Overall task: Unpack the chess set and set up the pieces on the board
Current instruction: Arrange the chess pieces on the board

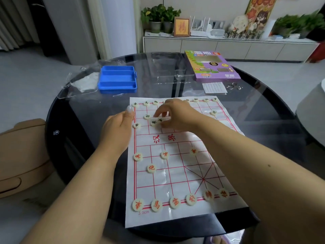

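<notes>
The white paper chessboard printed with a red grid [175,173] lay flat on the round dark glass table [73,138], its near edge at the table's rim. Round cream discs marked in red stood along the near row [156,205], with a few more on the rows beyond, among them one near the left edge [151,168]. Cream discs marked in dark ink lined the far row [146,103], and others sat closer in, one on the left border line [136,125] and one on the far right [213,112].

Past the board, well apart from it, stood an open blue plastic tray with compartments [117,80], resting partly on a crumpled clear plastic bag [82,80]. To the right lay a purple cardboard game box [212,65], a small printed paper slip [214,87] and a set of metal rings [234,86]. A tan cardboard box [22,155] sat beside the table on the left.

The right hand [175,115] reached over the board's far half, its forearm covering much of the right side. Its fingers were curled down and pinched dark-marked cream discs [156,121] just beside another disc. The left hand [121,124] rested at the board's left edge, fingers folded under and the thumb pointing up; whether it held anything could not be told.
</notes>
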`<state>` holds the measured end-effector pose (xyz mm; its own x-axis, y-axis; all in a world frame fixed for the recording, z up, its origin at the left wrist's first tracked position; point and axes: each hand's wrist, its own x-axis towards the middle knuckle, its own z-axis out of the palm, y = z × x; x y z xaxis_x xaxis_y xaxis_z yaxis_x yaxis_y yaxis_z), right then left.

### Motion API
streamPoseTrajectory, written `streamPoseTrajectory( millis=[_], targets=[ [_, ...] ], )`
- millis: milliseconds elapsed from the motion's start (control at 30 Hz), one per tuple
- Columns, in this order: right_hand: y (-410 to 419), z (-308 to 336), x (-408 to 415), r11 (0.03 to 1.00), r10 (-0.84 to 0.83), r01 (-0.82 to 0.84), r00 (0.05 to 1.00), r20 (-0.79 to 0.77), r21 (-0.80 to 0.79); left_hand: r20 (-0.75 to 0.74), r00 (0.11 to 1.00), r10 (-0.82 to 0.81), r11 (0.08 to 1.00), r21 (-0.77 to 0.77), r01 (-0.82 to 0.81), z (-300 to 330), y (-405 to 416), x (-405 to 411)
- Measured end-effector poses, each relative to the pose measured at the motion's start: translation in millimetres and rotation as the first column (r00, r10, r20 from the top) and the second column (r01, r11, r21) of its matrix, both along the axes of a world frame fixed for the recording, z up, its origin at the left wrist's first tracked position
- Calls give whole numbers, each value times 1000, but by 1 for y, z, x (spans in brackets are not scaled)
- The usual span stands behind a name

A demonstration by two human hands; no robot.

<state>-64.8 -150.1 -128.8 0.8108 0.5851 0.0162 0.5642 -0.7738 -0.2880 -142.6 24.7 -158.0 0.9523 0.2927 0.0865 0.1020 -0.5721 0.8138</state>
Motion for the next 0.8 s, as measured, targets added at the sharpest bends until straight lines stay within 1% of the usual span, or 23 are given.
streamPoseTrajectory(
  millis=[200, 667, 800],
  targets=[
    [8, -5, 2, 1000, 3, -3, 1000, 1, -16, -16, 1000, 6, 1000, 4, -6, -7, 3, 3],
    [-7, 3, 0, 1000, 6, -7, 997, -72, -10, -3, 1000, -4, 1000, -4, 4, -4, 2, 2],
    [-14, 11, 2, 999, -31, 30, 995, -90, -11, 8, 1000, -1, 1000, -2, 1, -2, 2, 2]
  ],
)
